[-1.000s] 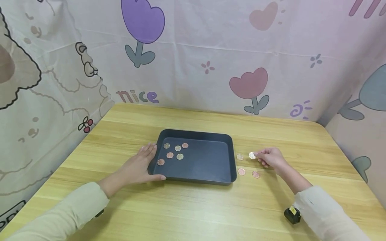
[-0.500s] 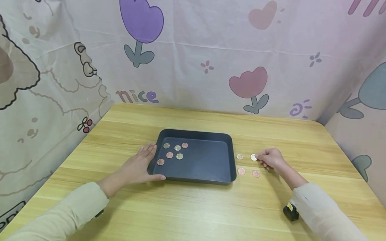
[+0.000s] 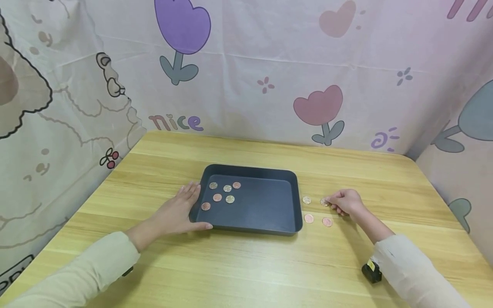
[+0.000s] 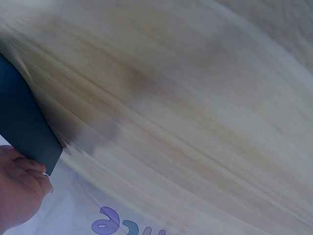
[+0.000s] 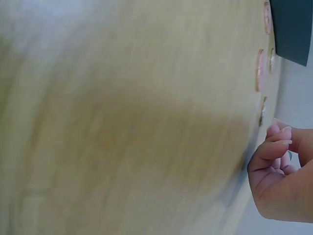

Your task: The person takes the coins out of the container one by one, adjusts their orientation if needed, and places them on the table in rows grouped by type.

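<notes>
Dark tray [image 3: 265, 206]: against the spread left hand [image 3: 178, 212].
Coin [image 3: 322, 202]: at the right hand's [image 3: 348, 202] fingertips, apparently pinched, contact partly hidden.
Coin step: likely placement; next calls for clean release.

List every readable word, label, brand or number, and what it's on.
"nice": printed on the back cloth.
Boxed lettering, on the left cloth: cut off, unreadable.
Coins: markings too small to read.
Yellow tag on the black device by the right cuff: too small to read.
</notes>
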The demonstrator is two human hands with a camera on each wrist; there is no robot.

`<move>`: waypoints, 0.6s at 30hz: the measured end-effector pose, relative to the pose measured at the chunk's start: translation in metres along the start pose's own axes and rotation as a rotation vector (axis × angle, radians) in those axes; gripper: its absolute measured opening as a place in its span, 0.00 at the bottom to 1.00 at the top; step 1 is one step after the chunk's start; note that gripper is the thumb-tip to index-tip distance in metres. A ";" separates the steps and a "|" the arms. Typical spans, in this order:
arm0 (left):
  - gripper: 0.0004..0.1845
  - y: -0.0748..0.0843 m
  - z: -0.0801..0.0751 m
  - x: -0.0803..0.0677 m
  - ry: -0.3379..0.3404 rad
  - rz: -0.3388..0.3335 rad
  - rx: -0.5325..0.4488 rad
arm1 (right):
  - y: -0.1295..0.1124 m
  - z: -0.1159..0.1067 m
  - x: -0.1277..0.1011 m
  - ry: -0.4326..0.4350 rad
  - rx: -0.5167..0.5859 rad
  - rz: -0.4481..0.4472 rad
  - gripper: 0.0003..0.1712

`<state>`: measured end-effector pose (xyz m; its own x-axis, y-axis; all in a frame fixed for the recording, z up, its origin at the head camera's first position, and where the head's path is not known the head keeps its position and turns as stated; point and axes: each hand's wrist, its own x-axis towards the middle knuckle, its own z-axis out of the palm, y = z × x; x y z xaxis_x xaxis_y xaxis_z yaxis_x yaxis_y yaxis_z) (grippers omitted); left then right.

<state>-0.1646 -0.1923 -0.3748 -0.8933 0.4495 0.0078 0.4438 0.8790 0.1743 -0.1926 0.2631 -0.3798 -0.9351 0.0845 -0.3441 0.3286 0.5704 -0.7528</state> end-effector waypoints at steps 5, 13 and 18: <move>0.63 0.000 0.000 0.000 0.008 0.004 0.005 | -0.008 -0.003 -0.004 0.014 0.026 -0.086 0.11; 0.62 0.000 -0.002 0.000 -0.009 0.001 0.009 | -0.034 0.003 -0.017 -0.007 0.107 -0.181 0.13; 0.62 0.000 -0.002 -0.001 -0.018 0.000 0.007 | -0.052 0.017 -0.021 -0.024 0.194 -0.209 0.09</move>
<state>-0.1641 -0.1927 -0.3726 -0.8916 0.4526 -0.0100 0.4447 0.8798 0.1678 -0.1877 0.2179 -0.3423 -0.9826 -0.0394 -0.1818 0.1504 0.4066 -0.9011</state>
